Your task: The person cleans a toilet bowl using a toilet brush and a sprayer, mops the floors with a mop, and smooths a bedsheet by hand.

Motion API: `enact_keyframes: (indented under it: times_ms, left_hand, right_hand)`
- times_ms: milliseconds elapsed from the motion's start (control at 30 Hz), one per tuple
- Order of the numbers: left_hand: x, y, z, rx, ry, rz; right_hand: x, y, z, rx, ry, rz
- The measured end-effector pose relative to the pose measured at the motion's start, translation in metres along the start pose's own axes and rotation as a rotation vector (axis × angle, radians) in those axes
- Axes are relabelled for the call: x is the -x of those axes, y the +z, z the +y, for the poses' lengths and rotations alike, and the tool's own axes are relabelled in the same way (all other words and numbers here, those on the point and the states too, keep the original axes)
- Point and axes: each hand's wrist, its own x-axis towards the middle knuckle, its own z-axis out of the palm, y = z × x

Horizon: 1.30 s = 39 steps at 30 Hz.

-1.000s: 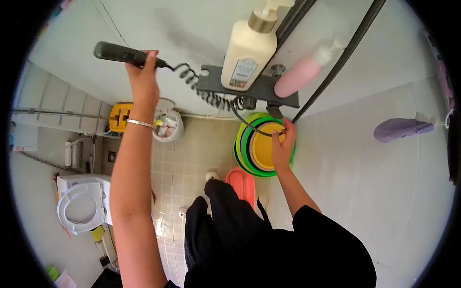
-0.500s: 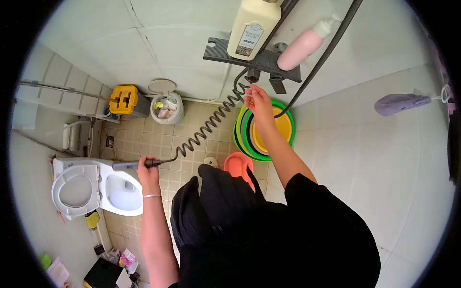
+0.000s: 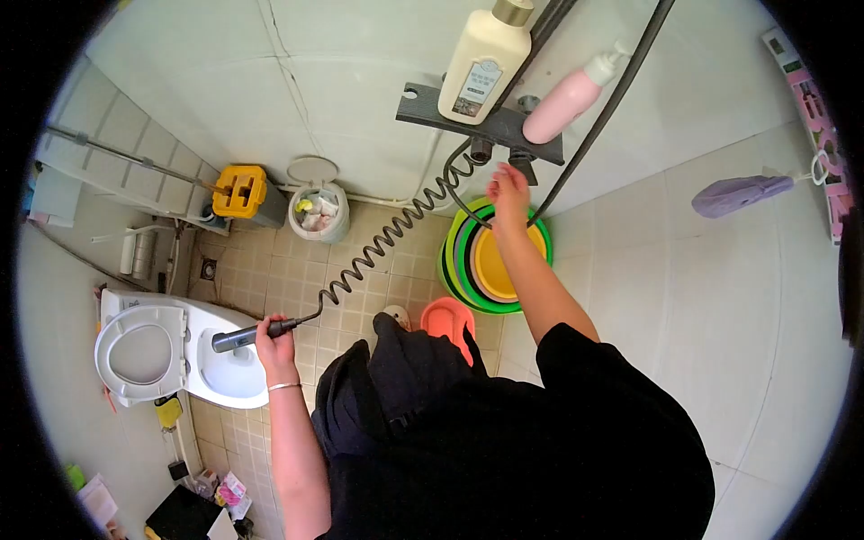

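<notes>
My left hand is closed around the handle of a dark grey handheld bidet sprayer, whose head points left over the bowl of the white toilet. A black coiled hose stretches from the sprayer up to a fitting under the dark shower shelf. Just below the shelf is my right hand, fingers raised and partly apart, with nothing visible in it. Its fingertips are close to a dark lever; I cannot tell whether they touch it.
A cream bottle and a pink pump bottle stand on the shelf. Beneath my right arm are stacked colourful basins and a coral basin. A waste bin and a yellow-topped mop bucket line the wall.
My right hand has moved from the coiled hose's upper end rightward and slightly down, near the lever. The sprayer's head has dipped lower over the toilet bowl, still in my left hand.
</notes>
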Motion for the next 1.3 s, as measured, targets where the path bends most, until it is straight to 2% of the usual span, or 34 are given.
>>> enact_keyframes:
  times_ms: [33,67,133,167,233,267,300,367,567,867,1100,1133,1167,1200,1233,1267,1300]
  left_hand:
    - [-0.001,-0.002,0.001,0.014,-0.008,0.009]
    - [-0.002,-0.005,0.001,0.019,-0.008,0.008]
    - [0.001,-0.011,0.002,0.046,-0.047,-0.020]
    - [0.003,-0.013,0.002,0.050,-0.046,-0.018]
    - [0.011,-0.015,0.003,-0.016,-0.018,0.097]
    - [0.012,-0.017,0.003,-0.015,-0.019,0.100]
    - [0.012,-0.021,0.002,-0.008,-0.035,0.118]
    - [0.013,-0.029,0.002,0.002,-0.052,0.139]
    - [0.010,-0.053,-0.003,0.036,-0.024,0.074]
    - [0.016,-0.070,0.002,0.065,0.026,0.132]
    - [0.002,-0.108,0.012,0.054,0.046,0.208]
    - [0.011,-0.102,0.012,0.000,0.071,0.213]
    - [0.024,-0.107,0.011,-0.732,0.294,0.033]
    - [0.037,-0.112,0.010,-1.400,0.655,0.041]
    - [0.041,-0.107,0.011,-1.642,0.612,0.163]
    - [0.027,-0.119,0.010,-1.196,0.421,0.170]
    - [0.012,-0.131,0.008,-0.480,0.311,0.211]
  right_hand:
    - [-0.001,-0.006,0.001,0.110,-0.209,0.142]
    - [-0.004,-0.013,0.000,0.111,-0.213,0.138]
    - [-0.008,-0.028,-0.007,0.486,-0.601,0.427]
    - [-0.014,-0.034,-0.010,0.487,-0.603,0.423]
    - [-0.029,-0.045,-0.012,0.717,-0.596,0.266]
    - [-0.036,-0.048,-0.012,0.791,-0.662,0.214]
    - [-0.037,-0.046,-0.017,0.793,-0.663,0.211]
    - [-0.032,-0.039,-0.034,0.747,-0.402,-0.005]
    - [-0.034,-0.040,-0.035,0.967,-0.329,-0.014]
    - [-0.053,-0.049,-0.021,0.932,-0.289,-0.068]
    - [-0.055,-0.052,-0.016,0.903,-0.354,-0.103]
    - [-0.058,-0.055,-0.019,0.965,-0.305,-0.183]
    - [-0.093,-0.075,0.015,0.927,-0.438,-0.205]
    - [-0.144,-0.118,0.049,0.811,-0.442,-0.328]
    - [-0.147,-0.121,0.065,0.498,-0.260,-0.314]
    - [-0.144,-0.116,0.058,0.568,-0.239,-0.334]
    - [-0.132,-0.109,0.031,0.647,-0.230,-0.345]
